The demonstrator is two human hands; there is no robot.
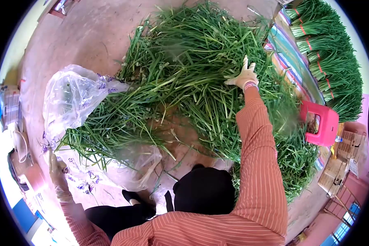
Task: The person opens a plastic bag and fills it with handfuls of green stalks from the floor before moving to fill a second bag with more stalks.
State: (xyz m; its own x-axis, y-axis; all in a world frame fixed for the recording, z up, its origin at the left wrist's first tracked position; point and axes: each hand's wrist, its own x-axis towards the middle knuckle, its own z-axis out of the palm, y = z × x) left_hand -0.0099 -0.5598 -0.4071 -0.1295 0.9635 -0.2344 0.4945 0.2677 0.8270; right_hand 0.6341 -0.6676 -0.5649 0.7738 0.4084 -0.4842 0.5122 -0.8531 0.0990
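Observation:
My right hand [245,77], in a pale glove, lies on a large heap of long green chive-like leaves [192,53], its fingers spread. My left hand [59,174], gloved too, is at the lower left, with its fingers closed at the edge of a clear plastic bag [67,96] with purple print. The bag's mouth lies wide around a smaller pile of the leaves [106,123], which spills out to the right towards the heap. Part of the bag's lower side [139,168] lies on the floor beneath this pile.
Bundles of the greens [328,65] tied with red bands line the right on a striped sheet [295,61]. A pink plastic stool [330,125] stands at the heap's right edge. Crates [340,160] are behind it. A rounded black shape [205,190] is close before me.

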